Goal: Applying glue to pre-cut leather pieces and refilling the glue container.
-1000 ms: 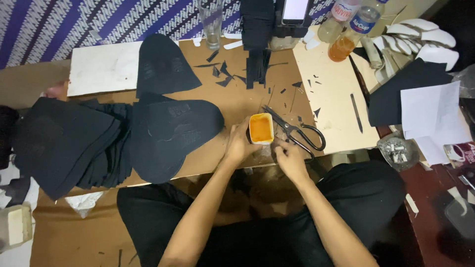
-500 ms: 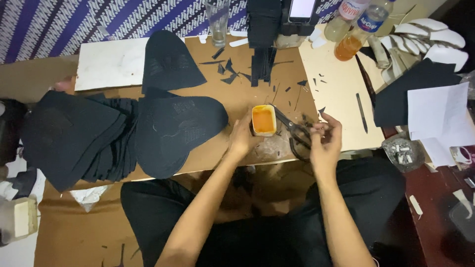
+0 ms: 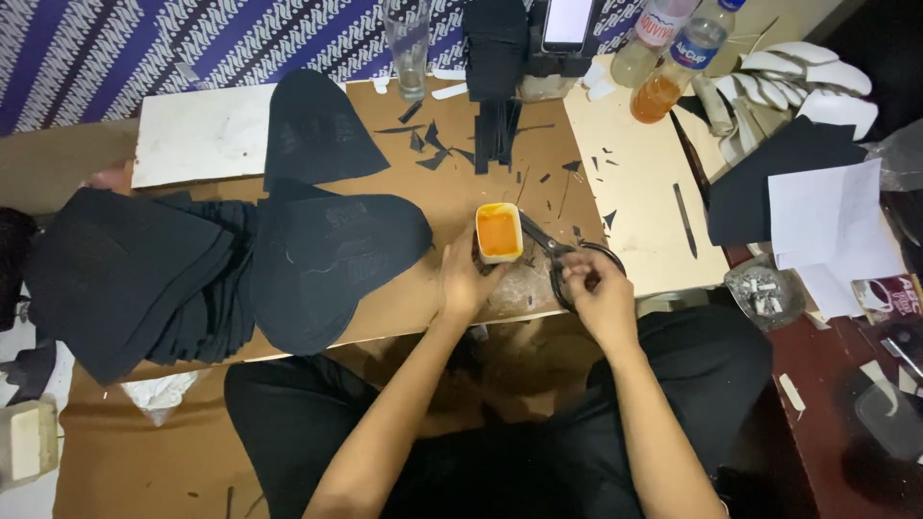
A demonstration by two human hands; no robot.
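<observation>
My left hand (image 3: pixel 465 281) grips the near side of a small white tub of orange paste (image 3: pixel 499 233) that stands on the brown cardboard work board (image 3: pixel 452 192). Just to its right, my right hand (image 3: pixel 598 291) is closed over the handle loops of black scissors (image 3: pixel 546 242), whose blades point up-left toward the tub. A crumpled piece of clear plastic (image 3: pixel 524 286) lies between my hands.
Black cut fabric pieces lie left: a thick stack (image 3: pixel 125 279), one piece (image 3: pixel 332 259) and another (image 3: pixel 312 130) beside a white board (image 3: pixel 197 144). At the back stand a glass (image 3: pixel 409 43), a phone (image 3: pixel 567 19) and two bottles (image 3: pixel 663 58). White paper (image 3: pixel 827 231) and an ashtray (image 3: pixel 764 293) are at the right.
My right hand left the spot beside the tub, swung right over the scissors, and now sits lower on their handles. My left hand stayed on the tub.
</observation>
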